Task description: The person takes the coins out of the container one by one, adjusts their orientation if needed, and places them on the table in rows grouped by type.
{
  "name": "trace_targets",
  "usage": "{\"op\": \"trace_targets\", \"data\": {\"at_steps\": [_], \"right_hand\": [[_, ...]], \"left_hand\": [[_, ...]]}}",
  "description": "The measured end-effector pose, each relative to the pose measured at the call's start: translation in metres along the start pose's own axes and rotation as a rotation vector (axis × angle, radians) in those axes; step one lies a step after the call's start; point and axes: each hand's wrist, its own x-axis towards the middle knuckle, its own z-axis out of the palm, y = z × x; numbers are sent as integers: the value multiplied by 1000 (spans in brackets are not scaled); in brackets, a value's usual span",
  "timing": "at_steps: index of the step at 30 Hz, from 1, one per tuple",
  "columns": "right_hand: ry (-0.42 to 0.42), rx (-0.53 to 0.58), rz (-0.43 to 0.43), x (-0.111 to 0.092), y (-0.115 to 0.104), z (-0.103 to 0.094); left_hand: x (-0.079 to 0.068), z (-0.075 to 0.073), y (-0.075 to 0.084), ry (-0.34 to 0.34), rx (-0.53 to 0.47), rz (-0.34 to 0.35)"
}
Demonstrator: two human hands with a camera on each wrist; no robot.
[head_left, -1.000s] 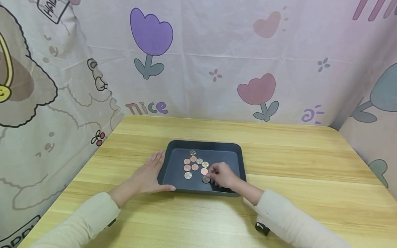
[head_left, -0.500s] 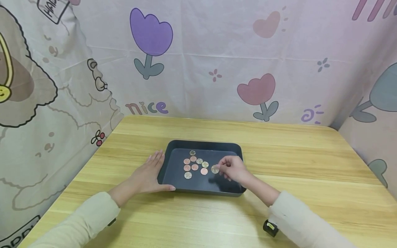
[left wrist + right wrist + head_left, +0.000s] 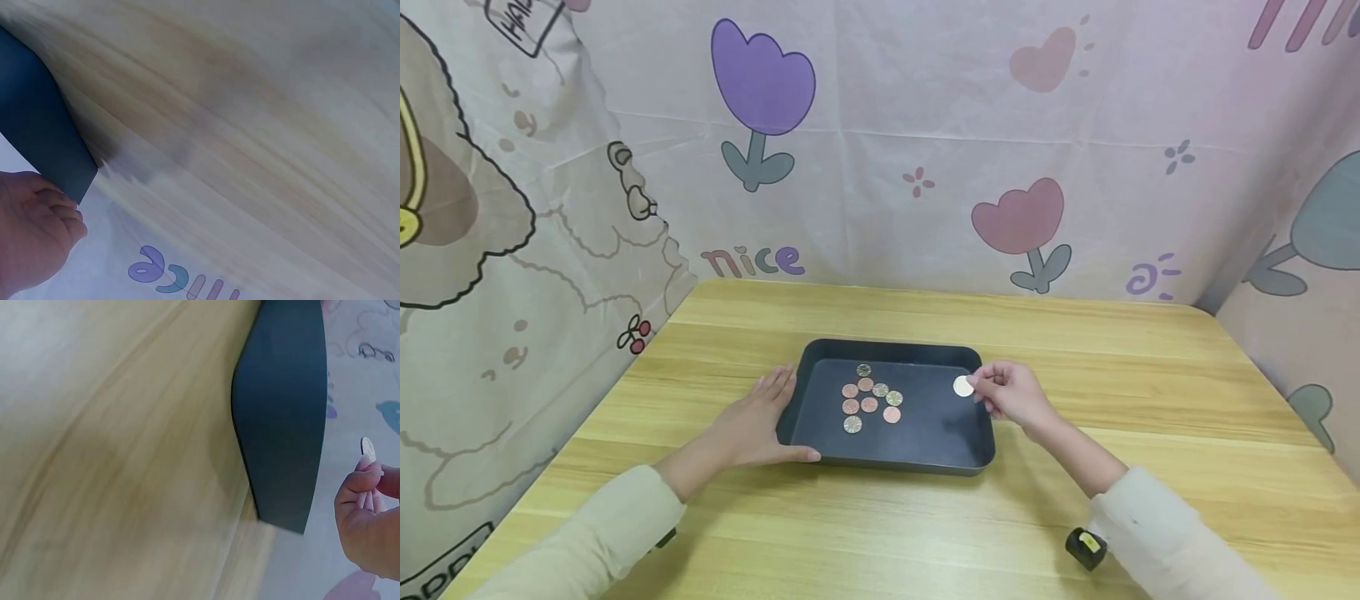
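Observation:
My right hand (image 3: 1013,397) pinches a coin (image 3: 963,386) between thumb and fingertip, over the right end of a dark rectangular tray (image 3: 925,454). In the right wrist view the coin (image 3: 367,449) shows nearly edge-on above the fingertips, beyond the tray's side wall (image 3: 281,419). My left hand (image 3: 756,423) rests against the tray's left side, fingers stretched along the wall and thumb at the front edge. Several coins lie grouped left of the middle of the tray, some copper like this one (image 3: 868,405), others gold or silvery like the front-left coin (image 3: 852,424).
The tray stands on a light wooden table (image 3: 1112,375). Behind it hangs a patterned cloth (image 3: 880,100) with printed flowers, and another cloth (image 3: 467,333) runs along the left side. A small black device (image 3: 1086,547) sits at the right sleeve's cuff.
My right hand has picked the coin up from the tray's front middle and carried it right and away from me, to over the right wall. The left hand stays in place.

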Motion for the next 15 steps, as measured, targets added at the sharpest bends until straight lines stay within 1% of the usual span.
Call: {"op": "trace_targets", "data": {"at_steps": [7,11,15], "right_hand": [[64,18,-6,0,7,-21],[89,22,26,3,14,-31],[113,12,79,6,23,-39]], "left_hand": [[-3,-2,3,-13,-23,-13],[-3,-2,3,-14,-19,-21],[-3,-2,3,-13,-26,-26]]}}
